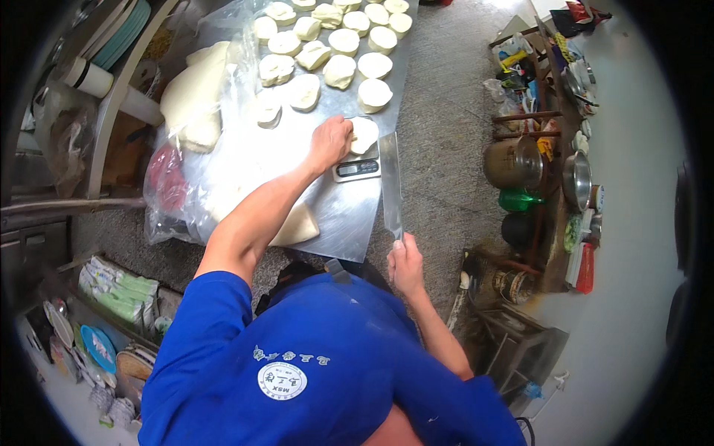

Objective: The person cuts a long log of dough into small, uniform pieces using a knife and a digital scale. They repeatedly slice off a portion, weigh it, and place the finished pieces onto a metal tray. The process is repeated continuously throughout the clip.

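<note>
My left hand (333, 138) has its bunched fingers on the left edge of a pale dough piece (365, 135). That piece rests on the platform of a small digital kitchen scale (357, 170), whose display cannot be read. In my right hand (406, 265) is the handle of a long knife (391, 184) with a broad, straight blade, held past the table's right edge. Below my left forearm, partly hidden by it, lies a strip of dough (298, 226). Several cut dough pieces (339, 69) stand in loose rows on the metal table (340, 237).
A large dough slab (195, 103) lies at the table's left under clear plastic sheeting (187, 209). Left of it stands a shelf with stacked plates (120, 33). Across the floor (440, 139) on the right, a wooden rack (549, 234) holds pots, a steel bowl (577, 181) and bags.
</note>
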Demonstrator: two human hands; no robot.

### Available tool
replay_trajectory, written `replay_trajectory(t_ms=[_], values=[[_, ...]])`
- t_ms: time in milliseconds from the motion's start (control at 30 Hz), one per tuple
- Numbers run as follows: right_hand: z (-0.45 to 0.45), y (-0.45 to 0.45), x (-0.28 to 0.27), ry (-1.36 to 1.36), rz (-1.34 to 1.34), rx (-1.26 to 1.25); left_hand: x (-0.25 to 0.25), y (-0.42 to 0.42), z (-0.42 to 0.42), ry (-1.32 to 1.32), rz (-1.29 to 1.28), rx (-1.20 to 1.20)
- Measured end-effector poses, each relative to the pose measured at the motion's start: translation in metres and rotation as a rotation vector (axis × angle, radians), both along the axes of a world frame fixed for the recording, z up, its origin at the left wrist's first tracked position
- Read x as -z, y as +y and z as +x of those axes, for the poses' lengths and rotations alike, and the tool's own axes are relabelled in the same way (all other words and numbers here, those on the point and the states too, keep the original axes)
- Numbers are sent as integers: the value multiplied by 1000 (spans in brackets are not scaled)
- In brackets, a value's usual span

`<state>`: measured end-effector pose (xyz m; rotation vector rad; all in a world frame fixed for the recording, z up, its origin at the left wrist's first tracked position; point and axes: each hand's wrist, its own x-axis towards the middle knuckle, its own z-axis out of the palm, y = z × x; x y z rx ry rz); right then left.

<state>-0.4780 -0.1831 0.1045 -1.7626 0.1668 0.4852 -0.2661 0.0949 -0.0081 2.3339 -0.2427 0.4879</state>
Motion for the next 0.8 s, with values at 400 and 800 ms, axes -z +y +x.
replay_trajectory(t_ms=[400,800], values=[[-8,8,-16,95,-195,-456,-27,57,-78,434,-201,-233],[-18,35,-43,-113,-403,-737,-64,40,-251,288,53,63]])
